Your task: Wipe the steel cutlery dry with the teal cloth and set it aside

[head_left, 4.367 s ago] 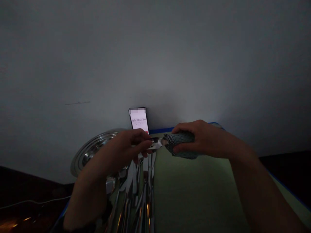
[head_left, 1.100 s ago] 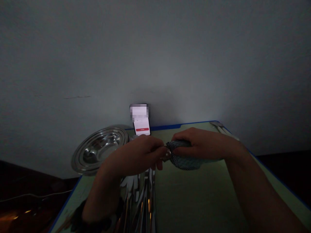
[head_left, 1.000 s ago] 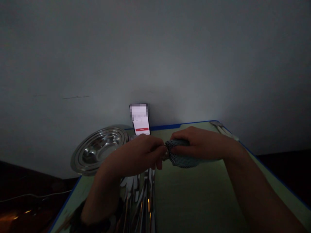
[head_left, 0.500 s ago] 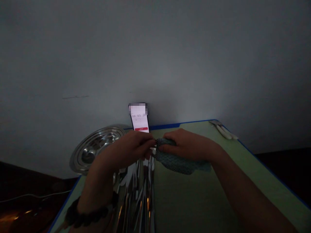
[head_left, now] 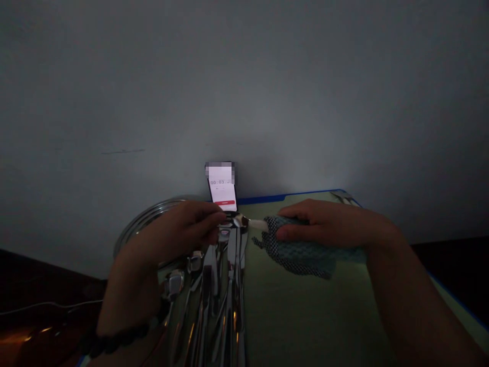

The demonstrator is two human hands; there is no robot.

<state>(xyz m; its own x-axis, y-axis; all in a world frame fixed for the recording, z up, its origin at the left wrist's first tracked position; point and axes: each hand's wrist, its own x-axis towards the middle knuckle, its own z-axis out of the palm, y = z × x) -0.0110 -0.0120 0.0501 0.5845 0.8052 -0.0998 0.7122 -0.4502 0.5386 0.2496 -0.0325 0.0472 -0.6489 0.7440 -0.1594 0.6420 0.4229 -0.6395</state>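
My left hand (head_left: 191, 221) pinches the metal end of a white-handled piece of cutlery (head_left: 258, 225), held level above the table. Its tip is hidden by my fingers, so I cannot tell whether it is a fork or a spoon. My right hand (head_left: 321, 221) is closed on a blue-green cloth (head_left: 305, 255) with a dark checked edge. That cloth is wrapped around the far end of the white handle, and a loose fold hangs beneath. Below my left hand lie several shiny metal utensils (head_left: 214, 306), knives and spoons among them.
A round steel dish (head_left: 133, 224) stands at the left, partly behind my left arm. A lit phone (head_left: 222, 191) showing a timer leans on the wall (head_left: 305, 102). White-handled cutlery (head_left: 343, 197) lies at the back right corner of the green, blue-edged table (head_left: 290, 316).
My hands have moved apart, the right one sliding rightward with the cloth. The white handle and metal neck now show between them. My left hand has shifted slightly left.
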